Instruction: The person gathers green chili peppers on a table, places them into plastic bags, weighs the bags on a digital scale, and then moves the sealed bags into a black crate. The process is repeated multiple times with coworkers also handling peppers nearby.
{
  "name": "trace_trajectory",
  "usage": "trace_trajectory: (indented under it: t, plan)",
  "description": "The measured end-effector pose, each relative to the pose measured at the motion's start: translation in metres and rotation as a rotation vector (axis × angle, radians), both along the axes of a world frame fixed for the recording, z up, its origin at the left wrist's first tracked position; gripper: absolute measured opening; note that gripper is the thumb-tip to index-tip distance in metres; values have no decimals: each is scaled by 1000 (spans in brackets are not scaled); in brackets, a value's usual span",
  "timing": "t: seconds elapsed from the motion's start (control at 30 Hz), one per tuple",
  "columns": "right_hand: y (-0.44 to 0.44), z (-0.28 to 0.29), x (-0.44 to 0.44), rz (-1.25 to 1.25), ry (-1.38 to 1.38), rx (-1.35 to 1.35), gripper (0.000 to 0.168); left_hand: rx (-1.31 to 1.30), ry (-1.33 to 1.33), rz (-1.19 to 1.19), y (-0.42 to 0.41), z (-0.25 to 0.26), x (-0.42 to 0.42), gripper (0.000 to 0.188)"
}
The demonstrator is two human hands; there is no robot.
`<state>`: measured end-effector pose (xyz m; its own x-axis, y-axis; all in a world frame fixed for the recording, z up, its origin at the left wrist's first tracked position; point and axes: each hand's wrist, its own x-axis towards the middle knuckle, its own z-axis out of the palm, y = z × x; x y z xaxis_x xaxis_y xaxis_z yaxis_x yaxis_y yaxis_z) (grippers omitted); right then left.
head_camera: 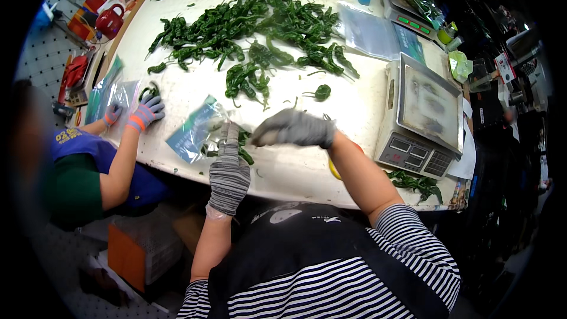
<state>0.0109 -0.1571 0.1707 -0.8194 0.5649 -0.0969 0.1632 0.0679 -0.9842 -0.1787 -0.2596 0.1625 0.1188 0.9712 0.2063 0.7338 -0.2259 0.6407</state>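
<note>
My left hand (229,173), in a striped grey knit glove, rests at the open end of a clear plastic bag (200,132) with a blue-green printed panel. Some green peppers (244,146) lie beside its fingers, partly in or under the film; which is hard to tell. Just to the right, my right hand (294,128), in a grey glove, is blurred above the table, fingers curled towards the bag; whether it holds anything is hidden. Beyond both hands spreads a large heap of wrinkled green peppers (248,22), with a smaller cluster (246,80) nearer me and a single pepper (323,92) to the right.
A digital scale (429,106) stands at the right, with peppers (418,184) by its near corner. Behind it are flat empty bags (370,31) and a second scale (409,20). At the left, a co-worker's gloved hands (148,110) touch another bag (122,97). A red kettle (109,21) stands beyond.
</note>
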Motion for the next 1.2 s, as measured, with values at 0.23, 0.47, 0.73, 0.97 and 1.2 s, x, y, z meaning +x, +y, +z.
trace_trajectory:
  t: [0.23,0.47,0.73,0.97,1.2]
  plan:
    - [59,-161,83,-563,-1204,1096,41,14,89,-67,7,-23,11,64]
    - [139,-106,78,-738,-790,910,46,-138,29,-66,11,-20,14,70]
    - [196,-114,87,-563,-1163,751,63,-257,-101,-146,30,-28,17,73]
    - [154,-147,75,-699,-996,947,65,-73,24,-190,27,-39,15,71]
    - [178,-167,88,-823,-787,494,47,-62,4,-177,17,-38,15,68]
